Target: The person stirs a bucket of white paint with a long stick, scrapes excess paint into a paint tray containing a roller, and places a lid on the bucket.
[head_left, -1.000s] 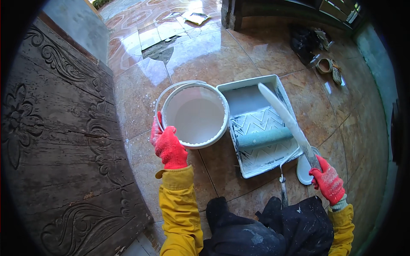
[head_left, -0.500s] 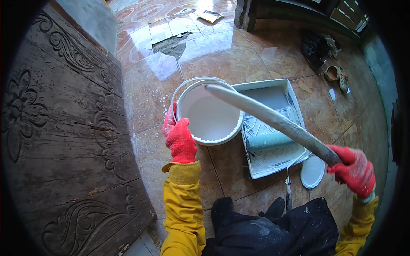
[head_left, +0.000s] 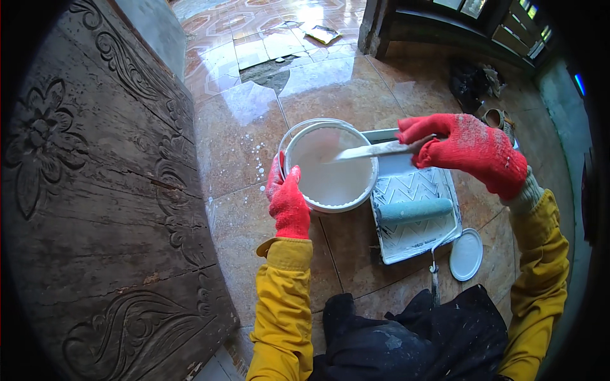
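My red-gloved left hand [head_left: 287, 198] grips the near left side of a white bucket [head_left: 344, 195] of pale liquid paint. My right hand [head_left: 464, 152], also gloved in red, is closed on a paint-coated white stick [head_left: 372, 151], whose far end dips into the bucket. Right beside the bucket lies a white tray [head_left: 397, 251] with a ridged slope and some paint at its back. A pale blue roller [head_left: 414, 210] rests across it, its wire handle [head_left: 434, 279] reaching toward me. A round white lid [head_left: 467, 255] lies right of the tray.
A carved dark wooden door [head_left: 108, 190] runs along my left. Broken tiles [head_left: 267, 77] and a flat packet [head_left: 323, 33] are on the floor ahead. Dark footwear [head_left: 467, 89] and a sandal sit at the back right, near a dark wooden frame [head_left: 372, 28] and a pale wall [head_left: 559, 114].
My right hand has risen from low on the right to above the tray, and the stick has swung over and down into the bucket. My left hand still holds the bucket.
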A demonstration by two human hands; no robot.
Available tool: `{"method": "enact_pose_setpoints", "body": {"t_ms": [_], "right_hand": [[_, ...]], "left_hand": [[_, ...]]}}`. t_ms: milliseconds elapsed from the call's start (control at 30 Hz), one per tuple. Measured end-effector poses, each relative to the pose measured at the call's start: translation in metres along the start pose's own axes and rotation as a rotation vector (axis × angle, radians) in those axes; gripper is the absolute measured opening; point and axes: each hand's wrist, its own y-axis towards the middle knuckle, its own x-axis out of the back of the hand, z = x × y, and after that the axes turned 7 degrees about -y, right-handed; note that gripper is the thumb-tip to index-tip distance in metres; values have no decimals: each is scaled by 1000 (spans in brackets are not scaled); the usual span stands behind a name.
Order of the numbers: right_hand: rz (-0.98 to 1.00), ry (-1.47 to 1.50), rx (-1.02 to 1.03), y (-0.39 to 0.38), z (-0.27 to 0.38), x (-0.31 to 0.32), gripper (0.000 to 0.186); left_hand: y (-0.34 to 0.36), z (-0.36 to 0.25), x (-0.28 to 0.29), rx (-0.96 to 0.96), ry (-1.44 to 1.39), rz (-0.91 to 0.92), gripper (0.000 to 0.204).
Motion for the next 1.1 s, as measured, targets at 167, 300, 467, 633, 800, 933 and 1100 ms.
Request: {"method": "enact_pose_setpoints", "body": {"t_ms": [167, 300, 467, 633, 800, 933, 1100], "right_hand": [[-72, 55, 208, 13, -2, -20, 38], [-420, -452, 582, 33, -5, -31, 23], [-385, -1, 610, 99, -18, -50, 16], [-256, 254, 580, 133, 0, -68, 28], [-334, 379, 546, 132, 2, -107, 35], [-393, 60, 678, 101, 5, -115, 39], [-465, 144, 528, 103, -14, -82, 35]], "left_hand": [[-1, -1, 0, -11, 14, -12, 45], [2, 2, 2, -7, -4, -19, 43], [2, 11, 1, -61, 29, -46, 40], [2, 11, 3, -84, 122, -57, 40], [1, 13, 3, -48, 133, -48, 40], [12, 26, 22, -75, 11, 8, 39], [5, 19, 9, -78, 114, -36, 39]]}}
